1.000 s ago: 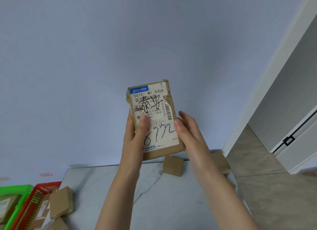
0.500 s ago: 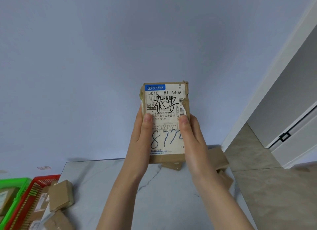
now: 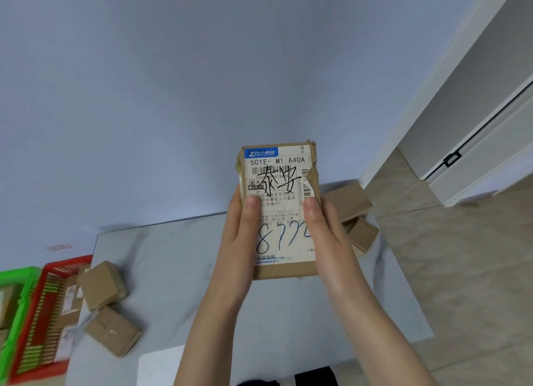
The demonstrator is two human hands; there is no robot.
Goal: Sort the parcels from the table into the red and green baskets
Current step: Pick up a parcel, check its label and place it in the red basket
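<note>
Both hands are up in front of the wall, sharing one flat brown parcel [image 3: 281, 183]. The left hand [image 3: 242, 241] grips its left edge with the thumb laid across the white shipping label. The right hand [image 3: 326, 235] grips the right edge the same way, thumb on the front and fingers hidden behind. The parcel stands upright between them, lifted clear above the table [image 3: 178, 256], label facing the person. It reads "501E- M1 A40A", with big handwritten characters over the barcode and "877" scrawled lower down. The label is torn near its upper right edge.

Just behind the right hand, two small cardboard boxes [image 3: 347, 201] sit bunched at the table's far right corner. Well off below and to the left of the left hand, two more brown boxes [image 3: 102, 284] lie at the table's left edge, one leaning on the other. Beyond those, beside the table, is the red basket [image 3: 43, 313] with parcels in it, and the green basket [image 3: 17, 276] is against its far side. To the right of the hands are tiled floor [image 3: 432, 256] and a white door [image 3: 476, 126].
</note>
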